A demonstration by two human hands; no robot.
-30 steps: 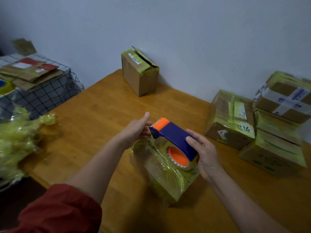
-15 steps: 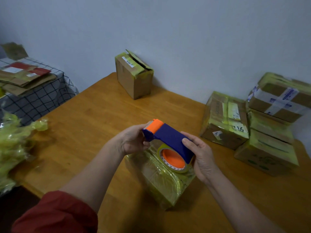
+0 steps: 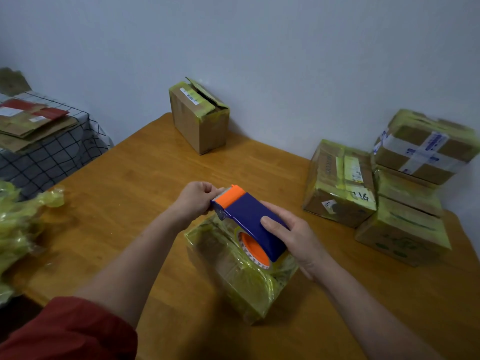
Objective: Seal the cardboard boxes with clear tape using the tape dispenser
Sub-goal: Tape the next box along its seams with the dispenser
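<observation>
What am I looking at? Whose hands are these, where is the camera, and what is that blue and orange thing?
There is no robot: these are a person's bare hands, filmed by a camera worn on the head, looking forward and down. The right hand grips a blue and orange tape dispenser over a cardboard box wrapped in yellowish tape, on the wooden table. The left hand pinches the dispenser's orange front end. A lone box stands by the wall, stacked boxes at the right; crumpled yellowish film lies at the left.
</observation>
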